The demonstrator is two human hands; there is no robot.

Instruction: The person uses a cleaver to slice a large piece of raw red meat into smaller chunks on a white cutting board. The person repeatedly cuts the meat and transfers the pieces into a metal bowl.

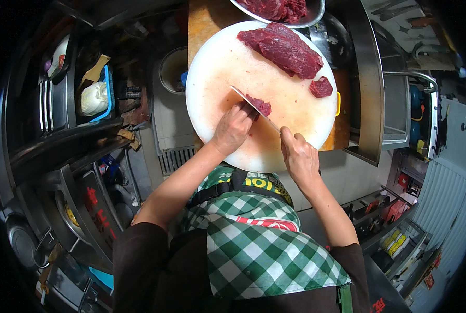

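Observation:
My right hand (pixel 300 156) grips the handle of a kitchen knife (pixel 265 117), its blade slanting up and left over a round white cutting board (pixel 213 58). My left hand (pixel 235 127) has its fingers bent against a piece of raw red meat, mostly hidden under them and the blade. On the blade's other side lies a small pile of cut meat (pixel 261 105). A large slab of raw meat (pixel 283 51) rests at the board's upper right, with a smaller chunk (pixel 321 87) just below it.
A metal bowl of raw meat (pixel 283 9) stands beyond the board. Under the board is a wooden surface (pixel 201 19). A steel panel (pixel 368 78) rises on the right. At left, a blue basket (pixel 108 94) holds a cabbage (pixel 94 98), and a round bin (pixel 173 70) stands lower down.

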